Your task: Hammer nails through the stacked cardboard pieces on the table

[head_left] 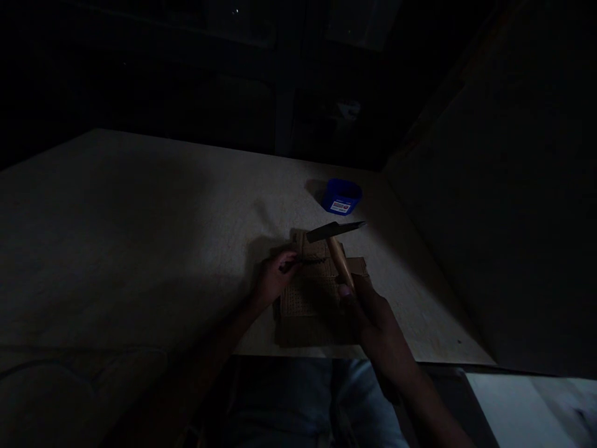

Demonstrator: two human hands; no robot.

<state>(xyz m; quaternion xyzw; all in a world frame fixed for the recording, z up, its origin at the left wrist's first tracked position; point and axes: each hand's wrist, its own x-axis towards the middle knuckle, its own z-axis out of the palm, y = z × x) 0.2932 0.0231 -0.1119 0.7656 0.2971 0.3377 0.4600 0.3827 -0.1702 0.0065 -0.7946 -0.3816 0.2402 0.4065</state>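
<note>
My right hand (368, 311) is wrapped round the wooden handle of a hammer (342, 262). The hammer's dark metal head is raised above a piece of cardboard (303, 302) with a ridged, perforated-looking surface. At the cardboard's left side, my left hand (276, 274) is closed with its fingertips pinching a thin dark strip with a jagged edge (314, 261). This strip extends to the right over the cardboard, below the hammer head. Dim light hides its exact kind, and I cannot tell whether hammer and strip touch.
A blue plastic container (342, 196) with a white label stands beyond the cardboard on the pale table (153, 218). A dark upright panel (504, 186) borders the table on the right. A pale cable (60, 367) lies at lower left. My legs are below the front edge.
</note>
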